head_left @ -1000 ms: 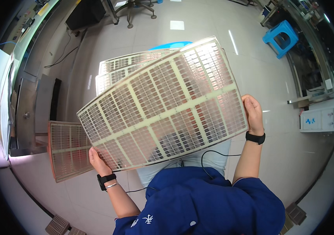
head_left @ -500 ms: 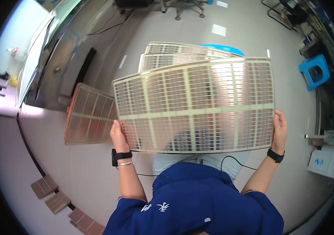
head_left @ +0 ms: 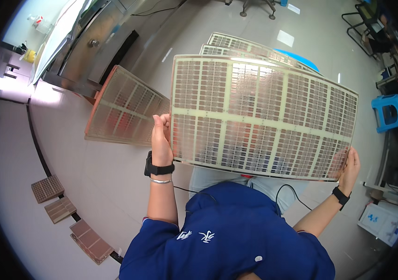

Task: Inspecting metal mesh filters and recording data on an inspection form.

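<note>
Held up in front of me is a large shiny circuit board panel [head_left: 264, 119], copper-toned with pale green dividing bands and rows of small repeated patterns. My left hand [head_left: 161, 140] grips its left edge, thumb up along the side, some fingers hidden behind it. At the lower right corner, my right hand [head_left: 349, 168] clasps the other edge. The panel tilts, its right side lower than its left. Behind its top edge, more similar panels [head_left: 236, 43] show, resting partly over a blue stool [head_left: 297, 59]. Left of my left hand, a stack of reddish-edged panels [head_left: 126, 109] leans upright.
A metal cabinet [head_left: 84, 58] stands at the far left. Small panels [head_left: 91, 241] lie along a dark strip on the left. Another blue stool [head_left: 388, 113] is at the right, near a white box [head_left: 383, 224]. A chair base [head_left: 257, 7] stands at the back.
The held panel has tipped so its right side is now lower and its left side higher. Both hands keep their grip. The whole view has shifted and turned a little.
</note>
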A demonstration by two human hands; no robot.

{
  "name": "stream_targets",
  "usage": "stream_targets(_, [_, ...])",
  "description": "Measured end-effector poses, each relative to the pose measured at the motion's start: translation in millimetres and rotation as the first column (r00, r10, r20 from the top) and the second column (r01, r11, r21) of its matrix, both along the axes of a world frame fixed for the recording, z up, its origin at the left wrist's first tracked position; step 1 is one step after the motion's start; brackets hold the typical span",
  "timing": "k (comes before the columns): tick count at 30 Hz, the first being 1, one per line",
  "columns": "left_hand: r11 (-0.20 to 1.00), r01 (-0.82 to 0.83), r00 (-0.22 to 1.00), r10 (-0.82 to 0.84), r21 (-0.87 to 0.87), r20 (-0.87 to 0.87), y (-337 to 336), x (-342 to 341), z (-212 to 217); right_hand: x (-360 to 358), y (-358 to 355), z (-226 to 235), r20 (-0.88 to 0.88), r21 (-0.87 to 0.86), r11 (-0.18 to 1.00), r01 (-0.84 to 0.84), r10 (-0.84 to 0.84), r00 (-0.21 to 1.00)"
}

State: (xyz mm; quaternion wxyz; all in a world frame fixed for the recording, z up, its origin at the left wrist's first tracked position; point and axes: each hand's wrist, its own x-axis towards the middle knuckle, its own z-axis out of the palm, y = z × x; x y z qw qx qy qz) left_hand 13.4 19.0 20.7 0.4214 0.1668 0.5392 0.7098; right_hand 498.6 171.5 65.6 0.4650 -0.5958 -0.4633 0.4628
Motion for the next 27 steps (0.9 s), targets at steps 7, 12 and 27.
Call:
stream_targets(7, [0.999,0.037,0.999,-0.037,-0.022,-0.038,-1.4,-2.7,2.6,2.8,-0.3,-1.6,0.038,-0.004,0.998,0.056,-0.056,0.998])
stream_targets(12, [0.998,0.013,0.997,-0.018,-0.059,-0.081,-2.2,0.7,4.7,3.7,-2.2,2.7,-0.047,-0.003,1.000,0.022,-0.022,0.999])
stream_targets(27, [0.982,-0.092,0.975,0.056,-0.163,-0.216,1.4,-0.2,-2.9,-5.6,-0.7,15.6,-0.058,0.025,1.000,0.018,-0.017,0.998])
